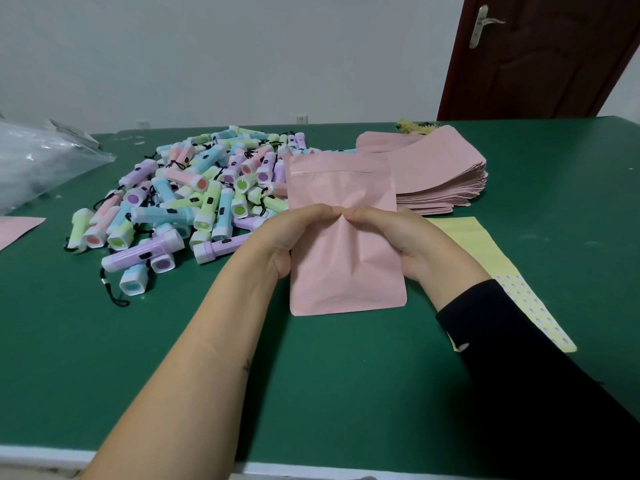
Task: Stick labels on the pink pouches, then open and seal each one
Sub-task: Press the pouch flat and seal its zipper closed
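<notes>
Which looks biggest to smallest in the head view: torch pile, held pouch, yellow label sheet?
1. Torch pile.
2. Held pouch.
3. Yellow label sheet; unsure against the pouch, which is nearer the camera, while an arm hides part of the sheet.

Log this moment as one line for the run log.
hands: left hand and right hand both grip pink pouch, tips meeting at its middle | label: none on visible face | pouch stack: behind | label sheet: at right
</notes>
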Demonstrator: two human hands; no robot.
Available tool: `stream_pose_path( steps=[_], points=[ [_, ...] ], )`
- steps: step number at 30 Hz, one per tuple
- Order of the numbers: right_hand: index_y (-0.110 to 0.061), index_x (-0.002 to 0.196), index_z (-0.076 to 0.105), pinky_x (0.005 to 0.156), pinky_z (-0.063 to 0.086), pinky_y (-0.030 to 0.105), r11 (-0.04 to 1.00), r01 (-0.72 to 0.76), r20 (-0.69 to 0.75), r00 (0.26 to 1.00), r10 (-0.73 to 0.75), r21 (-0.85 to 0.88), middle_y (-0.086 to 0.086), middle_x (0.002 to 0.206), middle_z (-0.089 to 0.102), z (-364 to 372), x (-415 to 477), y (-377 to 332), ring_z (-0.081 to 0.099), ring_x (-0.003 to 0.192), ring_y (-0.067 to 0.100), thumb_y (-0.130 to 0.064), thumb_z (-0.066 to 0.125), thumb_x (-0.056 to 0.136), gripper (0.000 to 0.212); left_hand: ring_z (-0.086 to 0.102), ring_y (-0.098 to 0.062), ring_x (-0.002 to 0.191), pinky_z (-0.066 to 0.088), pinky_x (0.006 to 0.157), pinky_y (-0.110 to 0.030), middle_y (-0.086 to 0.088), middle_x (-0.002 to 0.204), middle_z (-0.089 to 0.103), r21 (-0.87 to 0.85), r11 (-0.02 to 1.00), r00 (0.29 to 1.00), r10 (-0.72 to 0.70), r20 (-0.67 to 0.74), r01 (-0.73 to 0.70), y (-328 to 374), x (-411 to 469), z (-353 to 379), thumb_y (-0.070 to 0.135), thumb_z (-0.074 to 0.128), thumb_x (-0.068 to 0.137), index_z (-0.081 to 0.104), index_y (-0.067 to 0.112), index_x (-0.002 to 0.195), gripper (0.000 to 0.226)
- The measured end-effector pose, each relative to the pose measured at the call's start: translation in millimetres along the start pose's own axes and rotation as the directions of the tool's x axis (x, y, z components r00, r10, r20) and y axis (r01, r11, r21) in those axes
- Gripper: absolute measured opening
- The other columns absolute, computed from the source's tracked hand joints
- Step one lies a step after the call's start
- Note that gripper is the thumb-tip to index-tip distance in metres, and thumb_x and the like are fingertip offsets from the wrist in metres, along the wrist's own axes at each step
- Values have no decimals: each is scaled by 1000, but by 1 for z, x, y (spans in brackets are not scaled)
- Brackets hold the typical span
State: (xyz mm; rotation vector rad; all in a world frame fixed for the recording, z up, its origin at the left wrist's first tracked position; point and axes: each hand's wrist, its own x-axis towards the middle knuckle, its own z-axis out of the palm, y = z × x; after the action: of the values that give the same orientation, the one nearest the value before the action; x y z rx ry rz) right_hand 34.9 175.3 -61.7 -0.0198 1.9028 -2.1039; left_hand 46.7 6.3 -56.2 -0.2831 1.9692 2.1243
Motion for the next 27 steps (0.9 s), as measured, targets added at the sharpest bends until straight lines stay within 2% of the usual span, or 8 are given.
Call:
stream_pose_path(
  steps=[5,8,13,16,21,23,25,27],
  points=[
    [-13,102,75,99,50,46,1000,-18,-15,1000,18,26,5,97,76,0,0,2,72,95,26,-35,85,60,48,74,-16,71,54,59,-22,-2,86,77,-5,1000,1000,-18,-12,18,-1,-1,1,26,77,78,75,16,88,14],
    [-12,99,77,99,50,45,999,-36,-9,999,36,28,6,98,76,-2,-1,1,72,94,26,-31,85,61,43,73,-16,68,54,53,-19,-2,84,77,-4,1000,1000,-15,-1,15,-1,-2,3,22,75,79,74,15,90,13],
    [-12,96,77,98,51,45,998,-67,-18,998,67,22,6,97,76,-3,0,0,72,94,27,-29,84,61,40,72,-16,69,53,63,-23,-1,84,76,22,999,1000,-22,-8,23,-2,-1,5,22,74,80,73,16,88,10],
    [-12,91,77,95,52,45,997,-77,-44,996,78,30,6,93,76,-2,1,2,72,91,26,-23,83,68,26,70,-16,70,51,65,-25,0,83,75,35,999,999,-25,-28,25,-2,-1,6,21,74,80,72,15,90,12],
    [-8,102,73,83,58,40,999,-35,-104,994,37,28,6,89,77,-4,3,3,74,83,24,-17,83,70,35,70,-22,95,53,85,-32,-2,101,76,72,997,997,8,-71,-3,-4,1,6,21,78,78,73,13,106,30],
    [-9,104,71,76,58,35,1000,-2,-116,993,4,16,5,88,77,-3,3,4,74,80,22,-16,83,72,36,71,-20,90,54,77,-29,0,96,77,75,997,996,21,-86,-14,-5,2,4,21,79,78,72,16,102,26],
    [-8,107,70,75,59,36,1000,7,-140,990,-8,-10,6,90,76,-3,4,6,74,80,23,-17,83,72,39,73,-16,81,53,67,-25,4,87,77,104,994,993,43,-109,-31,-6,3,4,22,80,77,72,19,95,20],
    [-7,106,69,77,60,38,999,4,-152,988,-9,-35,7,91,76,-4,5,6,74,80,24,-15,83,73,37,73,-17,85,55,75,-28,4,89,77,123,990,991,80,-109,-67,-8,4,3,19,80,77,72,19,96,20]
  ],
)
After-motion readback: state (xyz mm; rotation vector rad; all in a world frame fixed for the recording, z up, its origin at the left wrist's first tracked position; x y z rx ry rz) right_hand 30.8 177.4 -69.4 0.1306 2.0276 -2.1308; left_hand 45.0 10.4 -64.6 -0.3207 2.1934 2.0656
